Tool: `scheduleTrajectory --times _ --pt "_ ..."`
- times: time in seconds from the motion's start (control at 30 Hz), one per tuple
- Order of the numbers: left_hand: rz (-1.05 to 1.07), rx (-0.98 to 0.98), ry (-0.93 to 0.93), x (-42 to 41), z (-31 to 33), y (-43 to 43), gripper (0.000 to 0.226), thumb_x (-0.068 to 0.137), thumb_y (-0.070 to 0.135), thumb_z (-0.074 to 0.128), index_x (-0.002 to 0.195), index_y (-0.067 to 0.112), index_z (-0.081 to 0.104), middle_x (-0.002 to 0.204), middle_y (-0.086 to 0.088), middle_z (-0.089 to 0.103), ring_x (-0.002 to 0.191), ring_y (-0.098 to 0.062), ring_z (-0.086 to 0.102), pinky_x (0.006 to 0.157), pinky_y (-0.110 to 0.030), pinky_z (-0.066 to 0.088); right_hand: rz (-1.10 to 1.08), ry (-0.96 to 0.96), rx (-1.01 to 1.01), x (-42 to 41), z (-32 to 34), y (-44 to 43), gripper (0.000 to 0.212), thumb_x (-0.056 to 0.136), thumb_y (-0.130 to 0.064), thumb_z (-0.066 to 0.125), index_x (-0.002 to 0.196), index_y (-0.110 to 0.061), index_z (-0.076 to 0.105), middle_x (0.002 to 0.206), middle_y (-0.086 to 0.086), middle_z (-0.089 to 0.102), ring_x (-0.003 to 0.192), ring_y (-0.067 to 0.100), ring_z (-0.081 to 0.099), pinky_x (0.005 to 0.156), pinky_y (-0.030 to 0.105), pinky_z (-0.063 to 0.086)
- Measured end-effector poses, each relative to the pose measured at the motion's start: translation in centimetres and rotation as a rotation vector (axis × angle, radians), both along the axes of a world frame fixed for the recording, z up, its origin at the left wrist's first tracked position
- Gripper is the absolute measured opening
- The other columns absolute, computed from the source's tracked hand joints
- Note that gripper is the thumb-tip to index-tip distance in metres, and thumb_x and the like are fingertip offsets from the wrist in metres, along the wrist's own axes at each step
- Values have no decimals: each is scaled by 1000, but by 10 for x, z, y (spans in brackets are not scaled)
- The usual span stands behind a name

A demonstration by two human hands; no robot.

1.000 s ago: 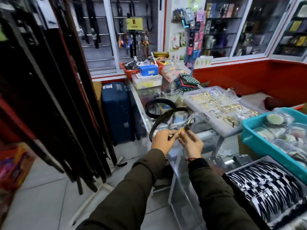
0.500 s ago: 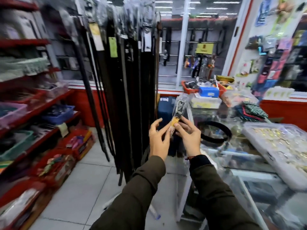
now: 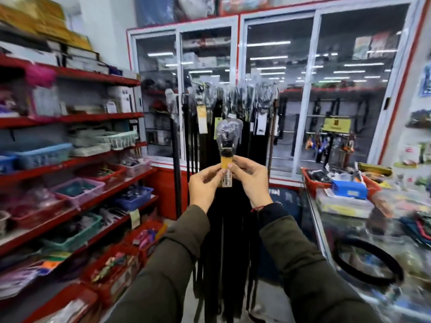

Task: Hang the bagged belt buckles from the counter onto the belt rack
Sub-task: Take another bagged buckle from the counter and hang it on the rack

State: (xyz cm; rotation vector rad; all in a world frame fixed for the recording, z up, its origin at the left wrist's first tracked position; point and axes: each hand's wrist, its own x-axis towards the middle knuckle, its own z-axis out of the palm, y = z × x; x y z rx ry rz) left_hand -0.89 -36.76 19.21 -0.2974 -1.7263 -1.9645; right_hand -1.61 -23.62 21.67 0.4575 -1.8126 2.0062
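Observation:
A belt buckle in a clear plastic bag (image 3: 227, 138), with a yellow tag below it, is held upright at chest height. My left hand (image 3: 205, 186) pinches the tag from the left and my right hand (image 3: 250, 183) pinches it from the right. Straight behind the bag stands the belt rack (image 3: 233, 96), hung with many black belts whose bagged buckles crowd along its top. The glass counter (image 3: 349, 229) runs along my right side, with a coiled black belt (image 3: 368, 262) lying on it.
Red shelves (image 3: 77, 164) with plastic baskets fill the left side. Sliding glass cabinets (image 3: 279, 101) stand behind the rack. A red basket (image 3: 312, 183) and a blue box (image 3: 348, 190) sit at the counter's far end. A strip of floor lies between shelves and counter.
I have turned left from the counter toward the rack. Both hands lifted the bagged buckle off the counter and raised it upright in front of the hanging belts.

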Motion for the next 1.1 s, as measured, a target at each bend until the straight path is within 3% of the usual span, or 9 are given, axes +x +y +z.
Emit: scheduleTrajectory --times 0.17,0.3,0.37,0.47,0.53,0.63,0.9,1.03,1.1 --pt "111 53 73 -14 65 -39 21 90 22 72 106 11 77 91 -3 77 85 -10 74 76 -34 63 40 94 -15 -20 67 -48 31 83 -4 74 113 3 71 106 20 74 94 23 70 90 41 58" --pt "264 42 82 -32 109 -65 32 75 46 80 87 17 82 83 -5 80 84 -22 77 80 -47 63 70 91 -18 -37 109 -79 31 84 -4 72 114 2 70 106 20 74 94 25 70 82 36 59" --pt "278 29 65 -41 125 -74 37 72 48 81 88 16 82 85 -7 81 86 -25 77 81 -48 63 31 86 -6 -49 123 -88 24 82 -16 75 105 -10 76 103 16 77 95 25 73 86 41 60" --pt "208 61 33 -47 147 -80 36 79 35 81 98 5 79 92 -15 79 79 -23 76 69 -35 64 -51 89 27 -67 138 -97 16 72 -37 74 82 -27 80 90 6 80 88 24 76 86 50 60" --pt "161 91 11 -50 155 -80 31 84 23 78 102 -1 76 90 -16 77 67 -17 73 54 -24 59 -74 84 36 -75 144 -99 19 76 -32 74 88 -19 80 90 8 80 88 25 76 86 51 60" --pt "122 115 10 -54 160 -83 29 86 20 76 104 -2 74 84 -13 75 60 -11 71 49 -19 55 -106 91 57 -80 151 -101 18 79 -28 74 91 -15 79 92 9 80 88 25 76 86 49 60" --pt "92 155 -42 -79 159 -90 24 82 22 79 92 1 77 90 -17 77 74 -25 72 57 -27 58 -39 17 -40 -90 151 -107 18 87 -8 69 100 3 73 101 23 74 91 36 74 79 46 62" --pt "124 51 -68 -96 144 -90 24 80 35 78 88 13 79 94 -13 79 89 -28 76 78 -39 63 -133 27 65 -98 139 -105 20 86 -9 68 104 -2 74 102 19 76 94 32 74 87 47 60" --pt "235 -100 -24 -100 138 -86 24 86 33 68 99 16 78 105 -10 78 102 -27 72 96 -40 57 -227 102 223 -93 130 -101 26 88 -8 62 112 -5 72 107 15 76 100 26 72 95 42 57"
